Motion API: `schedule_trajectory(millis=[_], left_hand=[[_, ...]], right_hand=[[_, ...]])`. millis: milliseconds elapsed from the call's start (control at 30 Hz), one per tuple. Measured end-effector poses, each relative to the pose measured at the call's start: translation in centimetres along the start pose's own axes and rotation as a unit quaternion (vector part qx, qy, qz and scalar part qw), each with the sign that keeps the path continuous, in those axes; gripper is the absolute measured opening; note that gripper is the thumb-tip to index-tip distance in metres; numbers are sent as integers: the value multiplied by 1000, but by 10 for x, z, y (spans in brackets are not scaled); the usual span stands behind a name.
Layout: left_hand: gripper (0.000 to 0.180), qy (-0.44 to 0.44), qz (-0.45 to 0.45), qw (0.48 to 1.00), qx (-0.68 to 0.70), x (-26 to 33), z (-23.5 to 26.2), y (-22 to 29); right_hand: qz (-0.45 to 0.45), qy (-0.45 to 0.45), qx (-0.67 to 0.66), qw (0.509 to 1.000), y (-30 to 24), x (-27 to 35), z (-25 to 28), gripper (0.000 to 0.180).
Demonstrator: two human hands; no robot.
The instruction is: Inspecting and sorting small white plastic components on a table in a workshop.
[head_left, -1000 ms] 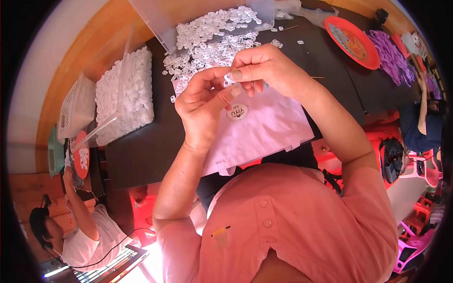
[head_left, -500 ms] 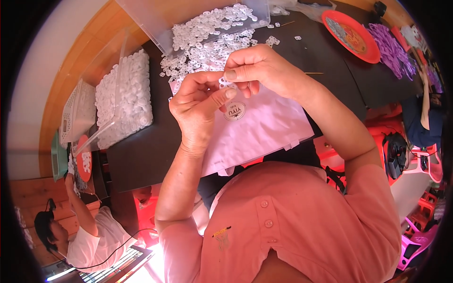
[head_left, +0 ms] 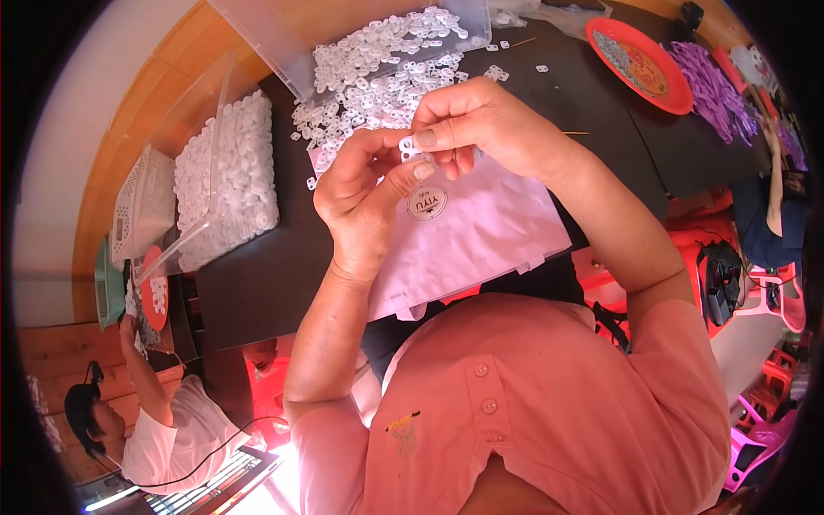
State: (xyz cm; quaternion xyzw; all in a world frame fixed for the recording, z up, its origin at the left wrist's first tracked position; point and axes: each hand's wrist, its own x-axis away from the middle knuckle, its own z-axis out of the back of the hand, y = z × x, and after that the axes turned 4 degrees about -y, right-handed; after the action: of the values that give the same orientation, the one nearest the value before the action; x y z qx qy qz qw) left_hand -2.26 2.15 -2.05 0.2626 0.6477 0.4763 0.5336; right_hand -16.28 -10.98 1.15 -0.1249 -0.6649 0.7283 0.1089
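My left hand [head_left: 365, 193] and right hand [head_left: 481, 124] meet above pale pink sheet [head_left: 481, 232], fingertips of both pinching one small white plastic ring [head_left: 408, 151] between them. Sheet lies on black table [head_left: 257, 283]. Loose white rings [head_left: 378, 77] heaped just beyond hands, spilling from clear tray [head_left: 275, 34].

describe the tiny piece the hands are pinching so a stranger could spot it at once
Start at the black table, then the pale sheet on it. Above it the left hand and right hand pinch one small white plastic ring, alone, unlike the heaped loose ones.
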Motion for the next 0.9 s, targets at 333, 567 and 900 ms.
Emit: schedule_trajectory(millis=[333,567,900], left_hand=[[26,1,-66,991,-114,3,2,0],[27,0,-100,985,-138,4,3,3],[35,-20,-109,991,-79,3,4,1]], right_hand=[[5,7,-54,998,3,2,-10,23],[-2,3,-92,996,-3,5,-12,22],[-2,6,-101,995,-4,6,-14,18]])
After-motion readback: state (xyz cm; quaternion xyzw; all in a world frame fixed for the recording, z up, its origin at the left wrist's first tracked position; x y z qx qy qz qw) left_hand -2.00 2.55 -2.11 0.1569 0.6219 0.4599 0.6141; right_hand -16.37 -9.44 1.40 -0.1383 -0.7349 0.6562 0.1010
